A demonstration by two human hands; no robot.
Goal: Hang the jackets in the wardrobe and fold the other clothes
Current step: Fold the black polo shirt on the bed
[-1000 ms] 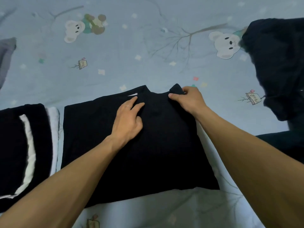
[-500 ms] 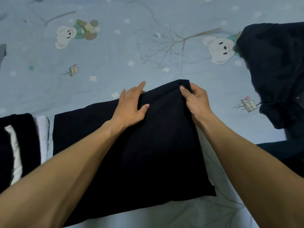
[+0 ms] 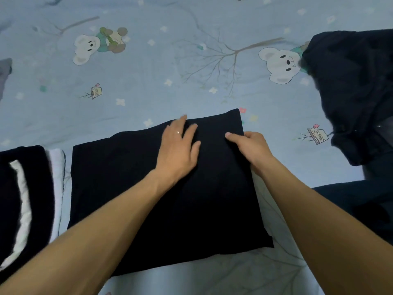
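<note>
A black garment [image 3: 212,199] lies folded into a rough rectangle on the blue bedsheet [image 3: 148,71] in front of me. My left hand [image 3: 178,147] rests flat on its upper middle, fingers apart, a ring on one finger. At the garment's right edge my right hand [image 3: 248,145] has its thumb on top of the cloth and its fingers curled around the edge, pinching it. The far right corner of the garment stands slightly raised.
A folded black and white stack [image 3: 27,188] lies at the left, close beside the garment. A crumpled dark navy pile of clothes [image 3: 350,92] sits at the right. More dark cloth [image 3: 361,203] is at the lower right. Grey cloth [image 3: 4,71] shows at the far left edge.
The collar and label that showed a second ago are now folded out of sight. My right hand has slid from the far corner back along the right edge. My left hand moved right and lies flat.
</note>
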